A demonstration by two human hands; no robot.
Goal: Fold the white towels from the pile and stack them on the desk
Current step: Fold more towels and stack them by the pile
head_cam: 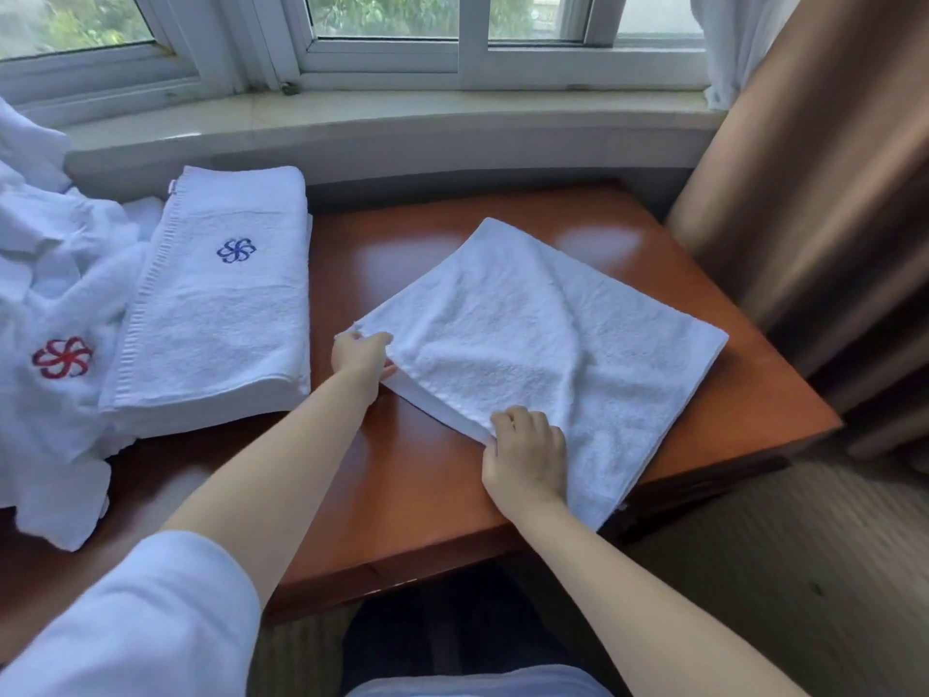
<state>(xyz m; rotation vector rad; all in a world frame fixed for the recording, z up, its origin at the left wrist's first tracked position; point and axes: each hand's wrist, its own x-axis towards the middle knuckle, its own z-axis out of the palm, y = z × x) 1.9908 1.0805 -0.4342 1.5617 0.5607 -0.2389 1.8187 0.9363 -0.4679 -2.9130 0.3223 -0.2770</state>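
- No readable words, letters, brand names or numbers show anywhere in the head view.
- The only marks are two embroidered emblems, neither carrying any lettering.
- A dark blue pinwheel-shaped flower emblem is stitched on the top face of the folded white terry towel stack lying on the left part of the glossy reddish-brown wooden desk.
- A red pinwheel-shaped flower emblem of the same design is stitched on the loose pile of crumpled white towels at the far left, beside that stack.
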